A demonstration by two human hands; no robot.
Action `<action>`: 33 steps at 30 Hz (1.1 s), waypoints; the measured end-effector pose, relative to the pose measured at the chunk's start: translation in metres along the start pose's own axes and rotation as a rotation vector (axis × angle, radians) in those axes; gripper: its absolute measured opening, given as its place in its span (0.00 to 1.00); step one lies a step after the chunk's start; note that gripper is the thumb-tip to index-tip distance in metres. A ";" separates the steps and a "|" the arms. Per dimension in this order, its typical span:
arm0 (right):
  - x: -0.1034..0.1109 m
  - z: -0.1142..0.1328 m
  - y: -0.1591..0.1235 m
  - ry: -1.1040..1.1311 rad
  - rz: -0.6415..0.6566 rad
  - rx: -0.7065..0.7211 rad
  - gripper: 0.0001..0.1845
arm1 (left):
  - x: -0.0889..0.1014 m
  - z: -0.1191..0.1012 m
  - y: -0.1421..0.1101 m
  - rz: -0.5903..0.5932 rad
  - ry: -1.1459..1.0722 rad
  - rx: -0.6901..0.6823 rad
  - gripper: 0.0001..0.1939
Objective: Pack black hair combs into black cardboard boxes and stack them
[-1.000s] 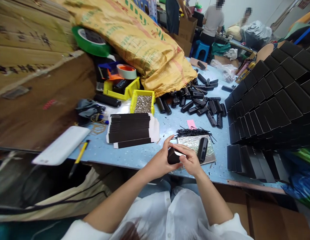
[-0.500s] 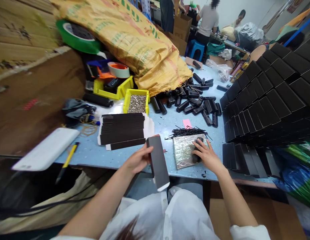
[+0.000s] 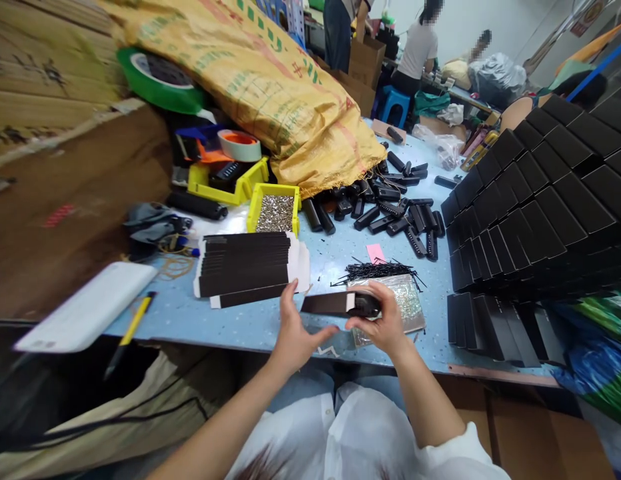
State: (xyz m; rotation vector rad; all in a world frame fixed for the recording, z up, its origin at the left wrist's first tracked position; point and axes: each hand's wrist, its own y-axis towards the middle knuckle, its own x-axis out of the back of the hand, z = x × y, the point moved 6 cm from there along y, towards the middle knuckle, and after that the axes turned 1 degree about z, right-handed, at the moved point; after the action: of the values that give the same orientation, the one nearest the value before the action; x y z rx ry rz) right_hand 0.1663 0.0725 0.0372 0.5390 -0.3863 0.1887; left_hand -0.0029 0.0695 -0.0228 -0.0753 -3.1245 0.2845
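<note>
My left hand (image 3: 296, 333) holds a long black box (image 3: 326, 303) level over the front edge of the blue table (image 3: 230, 320), fingers curled under it. My right hand (image 3: 385, 323) grips a black plastic part (image 3: 366, 306) whose tip is at the box's open right end. Just behind my hands lie a shiny silver sheet (image 3: 407, 303) and a bundle of thin black ties (image 3: 377, 270). A stack of flat black box blanks (image 3: 245, 263) lies to the left of my hands.
A yellow bin of small metal bits (image 3: 275, 212) and a heap of black plastic parts (image 3: 390, 203) sit behind. Stacked black boxes (image 3: 535, 207) fill the right. A yellow sack (image 3: 270, 80), tape rolls, a white slab (image 3: 87, 307) and a pen lie left. People work at the back.
My left hand swung the black box from upright to level. My right hand lifted a black part off the silver sheet and brought it to the box's open end.
</note>
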 end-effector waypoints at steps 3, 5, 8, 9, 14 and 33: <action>0.013 -0.047 0.028 -0.116 0.118 -0.230 0.21 | 0.002 0.000 0.004 0.104 0.439 -0.202 0.37; 0.044 -0.087 0.048 -0.300 -0.028 -0.446 0.13 | -0.002 0.002 0.009 0.143 0.580 -0.226 0.35; 0.079 -0.123 0.062 -0.407 -0.137 -0.590 0.07 | -0.007 0.001 0.015 0.161 0.674 -0.262 0.36; 0.082 -0.126 0.062 -0.396 -0.137 -0.589 0.07 | -0.009 0.001 0.016 0.168 0.689 -0.261 0.36; 0.055 -0.077 0.024 -0.118 -0.228 -0.492 0.14 | -0.016 0.004 0.018 0.214 0.695 -0.257 0.37; -0.036 -0.037 -0.008 0.258 -0.048 -0.271 0.17 | -0.026 -0.001 0.021 0.255 0.294 -0.098 0.54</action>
State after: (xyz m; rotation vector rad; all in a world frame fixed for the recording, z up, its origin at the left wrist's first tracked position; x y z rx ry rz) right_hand 0.1471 0.0828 -0.0099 0.2522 -0.1436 0.1538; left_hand 0.0240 0.0886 -0.0260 -0.4726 -2.8307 0.1076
